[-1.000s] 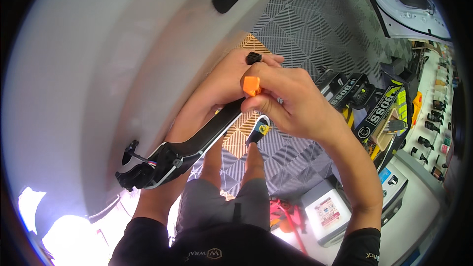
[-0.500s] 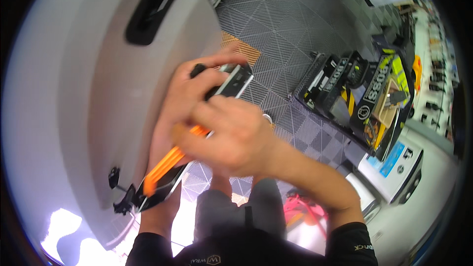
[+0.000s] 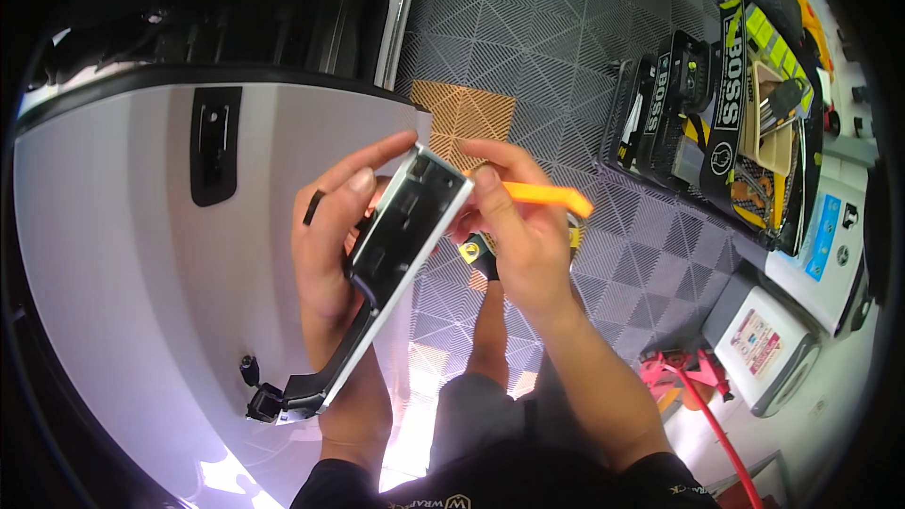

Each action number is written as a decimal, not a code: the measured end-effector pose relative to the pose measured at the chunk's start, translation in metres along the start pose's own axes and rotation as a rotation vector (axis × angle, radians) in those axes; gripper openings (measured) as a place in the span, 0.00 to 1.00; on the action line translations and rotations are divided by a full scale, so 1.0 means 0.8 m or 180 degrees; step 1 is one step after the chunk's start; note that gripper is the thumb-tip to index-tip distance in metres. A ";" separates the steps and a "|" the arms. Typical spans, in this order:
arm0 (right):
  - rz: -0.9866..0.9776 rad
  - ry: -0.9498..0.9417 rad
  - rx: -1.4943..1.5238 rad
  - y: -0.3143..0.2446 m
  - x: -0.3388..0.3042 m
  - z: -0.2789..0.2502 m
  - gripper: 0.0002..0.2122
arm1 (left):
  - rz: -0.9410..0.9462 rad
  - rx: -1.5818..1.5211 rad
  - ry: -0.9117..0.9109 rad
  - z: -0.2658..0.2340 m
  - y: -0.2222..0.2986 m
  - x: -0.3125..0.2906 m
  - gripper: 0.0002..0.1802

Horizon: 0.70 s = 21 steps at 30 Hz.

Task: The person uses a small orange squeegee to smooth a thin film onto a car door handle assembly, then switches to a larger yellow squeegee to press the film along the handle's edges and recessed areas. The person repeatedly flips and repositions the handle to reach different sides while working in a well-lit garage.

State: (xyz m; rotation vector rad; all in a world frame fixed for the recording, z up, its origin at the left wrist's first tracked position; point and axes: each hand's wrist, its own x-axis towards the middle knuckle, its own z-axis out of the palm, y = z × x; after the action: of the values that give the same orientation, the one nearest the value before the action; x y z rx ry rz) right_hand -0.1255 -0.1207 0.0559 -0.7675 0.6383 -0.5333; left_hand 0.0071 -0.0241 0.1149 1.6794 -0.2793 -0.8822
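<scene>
Car trim piece (image 3: 401,231), long, black and pale-rimmed: how is it placed, with 12 o'clock at the upper edge of the view?

It is held aslant just left of centre, above the grey tiled floor (image 3: 500,0), with its long axis running from 1 o'clock to 7 o'clock. A black clip-like fitting (image 3: 267,402) marks its lower end; a small black plug (image 3: 249,370) sits near that fitting, at 8 o'clock from the middle of the piece.

And the hands?

The left hand (image 3: 328,236) is half curled about the piece on its 9 o'clock side, with the index finger stretched toward the upper end. A small black item (image 3: 314,207) crosses one finger; its kind cannot be told. The right hand (image 3: 523,236), at 2 o'clock, is nearly closed, pinching an orange pry tool (image 3: 547,196) between thumb and fingers. The tool's inner end lies beside the upper end of the piece; whether they touch cannot be told.

What surrounds them?

A light-coloured car door (image 3: 123,254) fills the 9 o'clock side, its black handle (image 3: 216,146) at 10 o'clock. Orange floor tiles (image 3: 462,113) appear at 1 o'clock, and a black tool bag (image 3: 721,160) filled with tools stands at 2 o'clock.
</scene>
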 end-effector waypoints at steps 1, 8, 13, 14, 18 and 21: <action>0.0198 -0.0273 0.0295 -0.005 0.006 -0.006 0.15 | 0.0005 0.0154 0.0023 0.006 0.006 -0.007 0.42; 0.0123 -0.1140 0.0613 -0.039 0.005 -0.019 0.16 | 0.1233 -0.0401 -0.0848 0.001 0.000 -0.001 0.48; 0.0001 -0.1320 0.0678 -0.047 0.004 -0.035 0.18 | 0.1621 -0.1371 -0.1775 -0.004 -0.035 0.019 0.55; -0.0033 -0.1323 0.0599 -0.048 0.006 -0.038 0.19 | 0.1582 -0.1477 -0.1871 -0.003 -0.038 0.021 0.55; 0.0147 -0.1492 0.0783 -0.052 0.006 -0.049 0.14 | 0.1426 -0.1756 -0.2294 0.005 -0.042 0.026 0.53; 0.0227 -0.1556 0.0892 -0.055 0.007 -0.053 0.14 | 0.1385 -0.1895 -0.2285 0.007 -0.044 0.025 0.52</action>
State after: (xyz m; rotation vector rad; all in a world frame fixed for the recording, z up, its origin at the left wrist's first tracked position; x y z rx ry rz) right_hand -0.1599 -0.1704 0.0642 -0.5762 0.1317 -0.3404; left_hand 0.0076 -0.0296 0.0745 0.6716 -0.7518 -1.0704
